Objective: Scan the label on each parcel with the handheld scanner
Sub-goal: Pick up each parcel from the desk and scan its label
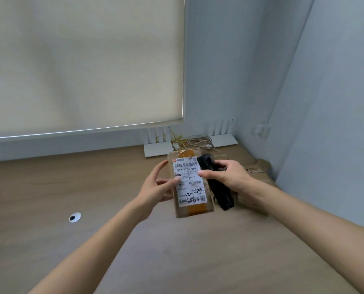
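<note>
A small brown cardboard parcel (192, 210) with orange tape and a white shipping label (189, 181) is held up over the wooden table, label facing me. My left hand (158, 184) grips its left edge, thumb on the label. My right hand (226, 176) holds the black handheld scanner (220, 193) against the parcel's right edge, thumb touching the label. Much of the scanner's head is hidden behind my fingers.
More cardboard parcels (255, 168) lie behind my right hand in the table's corner. Two white routers (157, 149) and a tangle of cables (196, 143) stand by the back wall. A cable grommet (75, 217) sits in the wooden table (71, 187) at left.
</note>
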The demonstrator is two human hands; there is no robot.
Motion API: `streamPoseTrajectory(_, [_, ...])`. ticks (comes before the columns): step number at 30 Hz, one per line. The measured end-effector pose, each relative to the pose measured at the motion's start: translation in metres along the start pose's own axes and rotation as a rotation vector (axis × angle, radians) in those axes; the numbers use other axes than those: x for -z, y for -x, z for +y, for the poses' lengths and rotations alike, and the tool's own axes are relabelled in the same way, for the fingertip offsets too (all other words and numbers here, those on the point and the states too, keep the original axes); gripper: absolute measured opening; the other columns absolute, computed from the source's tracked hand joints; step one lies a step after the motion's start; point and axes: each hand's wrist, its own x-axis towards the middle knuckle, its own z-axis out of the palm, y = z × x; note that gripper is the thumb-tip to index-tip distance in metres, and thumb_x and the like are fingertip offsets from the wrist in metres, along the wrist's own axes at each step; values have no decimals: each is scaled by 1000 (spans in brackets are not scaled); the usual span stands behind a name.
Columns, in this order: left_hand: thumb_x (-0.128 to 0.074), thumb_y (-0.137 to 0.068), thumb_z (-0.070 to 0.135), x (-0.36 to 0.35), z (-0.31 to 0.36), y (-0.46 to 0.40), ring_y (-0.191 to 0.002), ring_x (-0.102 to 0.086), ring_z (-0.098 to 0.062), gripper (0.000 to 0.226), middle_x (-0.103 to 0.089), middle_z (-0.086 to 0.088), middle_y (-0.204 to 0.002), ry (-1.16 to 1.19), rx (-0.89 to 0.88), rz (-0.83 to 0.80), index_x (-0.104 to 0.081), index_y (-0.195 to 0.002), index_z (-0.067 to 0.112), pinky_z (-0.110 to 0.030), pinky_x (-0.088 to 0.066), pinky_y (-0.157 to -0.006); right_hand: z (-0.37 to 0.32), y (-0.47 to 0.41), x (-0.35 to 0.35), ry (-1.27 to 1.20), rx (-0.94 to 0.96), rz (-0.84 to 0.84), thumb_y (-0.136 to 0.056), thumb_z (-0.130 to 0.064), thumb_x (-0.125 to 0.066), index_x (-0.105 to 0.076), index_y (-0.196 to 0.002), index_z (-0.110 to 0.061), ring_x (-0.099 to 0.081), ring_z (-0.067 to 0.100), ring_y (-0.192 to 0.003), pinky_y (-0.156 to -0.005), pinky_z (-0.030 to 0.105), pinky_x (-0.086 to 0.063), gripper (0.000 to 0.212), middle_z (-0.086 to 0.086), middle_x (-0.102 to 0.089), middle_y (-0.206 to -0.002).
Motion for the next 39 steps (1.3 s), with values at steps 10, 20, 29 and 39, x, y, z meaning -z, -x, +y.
streamPoseTrajectory(10, [-83, -82, 18, 25, 33, 87, -91, -75, -24, 94, -74, -15, -102, 14, -118, 194, -28, -151, 50, -36, -63, -67, -38, 98, -4, 511, 70, 54, -66, -51, -94, -67, -95, -35, -66, 2, -80, -72, 23, -55, 43, -15, -71, -88])
streamPoseTrajectory(20, [-90, -72, 32, 18, 59, 114, -98, -68, -26, 95, -63, -9, -108, -187, -225, 311, -32, -141, 60, -41, -64, -74, -79, 138, 5, 930, 70, 64, -53, -68, -90, -74, -119, -34, -67, 21, -103, -87, 33, -56, 76, -5, -75, -106])
streamPoseTrajectory(29, [-91, -71, 34, 6, 58, 128, -97, -68, -24, 98, -65, -6, -105, -224, -253, 336, -31, -145, 57, -45, -63, -79, -78, 151, 7, 963, 82, 99, -52, -71, -88, -74, -116, -34, -61, 20, -93, -78, 31, -50, 76, -6, -72, -98])
streamPoseTrajectory(39, [-90, -72, 33, 7, 58, 149, -100, -67, -24, 97, -64, -5, -109, -212, -262, 374, -30, -146, 56, -45, -64, -77, -80, 155, 2, 962, 125, 81, -50, -69, -88, -75, -116, -36, -61, 20, -96, -76, 32, -48, 75, -5, -72, -101])
